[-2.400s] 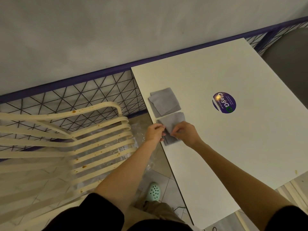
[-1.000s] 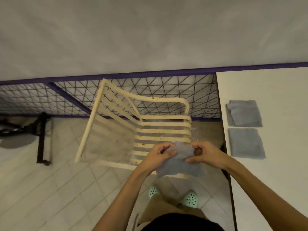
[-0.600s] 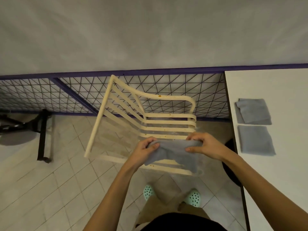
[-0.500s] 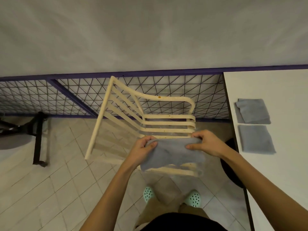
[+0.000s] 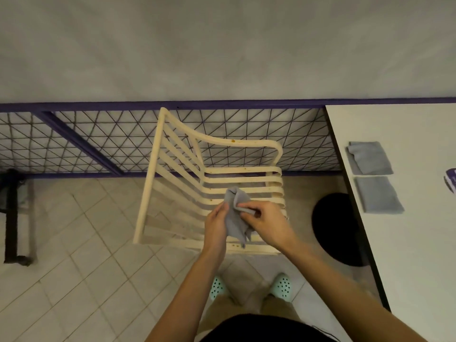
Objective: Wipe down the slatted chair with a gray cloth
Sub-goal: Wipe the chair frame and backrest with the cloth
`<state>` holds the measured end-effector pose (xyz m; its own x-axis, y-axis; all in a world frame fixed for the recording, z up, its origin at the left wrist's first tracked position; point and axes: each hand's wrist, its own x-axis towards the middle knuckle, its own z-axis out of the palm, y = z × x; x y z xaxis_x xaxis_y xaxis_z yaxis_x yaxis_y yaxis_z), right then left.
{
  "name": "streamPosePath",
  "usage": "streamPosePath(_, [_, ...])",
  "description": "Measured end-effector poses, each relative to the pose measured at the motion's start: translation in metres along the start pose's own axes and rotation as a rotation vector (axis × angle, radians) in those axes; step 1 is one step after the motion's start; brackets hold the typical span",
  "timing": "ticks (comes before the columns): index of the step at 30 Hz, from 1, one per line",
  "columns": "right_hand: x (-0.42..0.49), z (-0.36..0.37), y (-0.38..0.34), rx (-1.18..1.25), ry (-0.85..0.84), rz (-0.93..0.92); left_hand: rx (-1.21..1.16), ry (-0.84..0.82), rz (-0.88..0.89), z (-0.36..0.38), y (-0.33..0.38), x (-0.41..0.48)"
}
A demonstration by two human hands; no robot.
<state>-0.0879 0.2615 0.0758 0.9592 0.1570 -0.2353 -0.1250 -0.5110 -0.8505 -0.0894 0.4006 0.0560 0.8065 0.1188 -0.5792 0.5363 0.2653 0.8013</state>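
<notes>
From the head camera, looking down, a cream slatted chair (image 5: pixel 212 178) stands on the tiled floor (image 5: pixel 74 255) in front of a purple-framed wire fence (image 5: pixel 98 141), with small brown spots on its top rail and lower slats. Both hands are raised over the chair's seat, and between them is a bunched gray cloth (image 5: pixel 235 215). The left hand (image 5: pixel 216 227) cups the cloth from the left side with its fingers curled around the fabric; the right hand (image 5: pixel 267 222) pinches the cloth's upper fold between thumb and fingers, so both hands are closed on it. A loose corner of the cloth hangs down toward the chair's front rail; whether it touches the slats cannot be told. At the right, a white table (image 5: pixel 407 243) carries two more folded gray cloths (image 5: pixel 370 157) lying one behind the other near its left edge, just apart from each other. A dark round base (image 5: pixel 330 228) shows on the floor beside the table's left edge. Below the arms, two mint-green clogs (image 5: pixel 280 287) are planted on the floor, close to the chair's front.
</notes>
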Motion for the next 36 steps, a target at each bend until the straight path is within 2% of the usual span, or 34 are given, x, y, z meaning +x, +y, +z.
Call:
streamPosePath(3, [-0.002, 0.018, -0.010, 0.014, -0.087, -0.055, -0.002, -0.116, 0.019, -0.016, -0.005, 0.005])
streamPosePath(6, [0.000, 0.026, -0.008, 0.086, -0.168, -0.051, 0.086, -0.088, 0.066, -0.034, -0.013, 0.017])
streamPosePath(9, [0.004, 0.029, 0.012, 0.103, -0.072, 0.008, 0.072, -0.051, 0.051, -0.047, -0.023, 0.028])
streamPosePath(12, [0.007, 0.036, 0.029, -0.074, -0.067, -0.020, -0.034, -0.094, 0.008, -0.050, -0.026, 0.035])
streamPosePath(15, [0.013, 0.051, 0.044, -0.093, -0.143, -0.065, -0.184, -0.197, -0.085, -0.038, -0.030, 0.038])
streamPosePath(19, [0.027, 0.066, 0.080, -0.095, -0.080, -0.135, -0.317, -0.258, -0.191, -0.032, -0.052, 0.057])
streamPosePath(24, [0.044, 0.077, 0.135, 0.049, 0.026, -0.130, -0.106, -0.229, -0.172, -0.024, -0.095, 0.080])
streamPosePath(27, [0.046, 0.088, 0.174, 0.068, 0.023, -0.133, -0.010, -0.099, -0.151, -0.026, -0.129, 0.087])
streamPosePath(31, [0.047, 0.095, 0.212, 0.130, 0.026, -0.215, 0.281, -0.011, 0.086, -0.039, -0.171, 0.091])
streamPosePath(36, [0.040, 0.093, 0.240, 0.110, 0.056, -0.237, 0.344, -0.061, 0.196, -0.048, -0.208, 0.093])
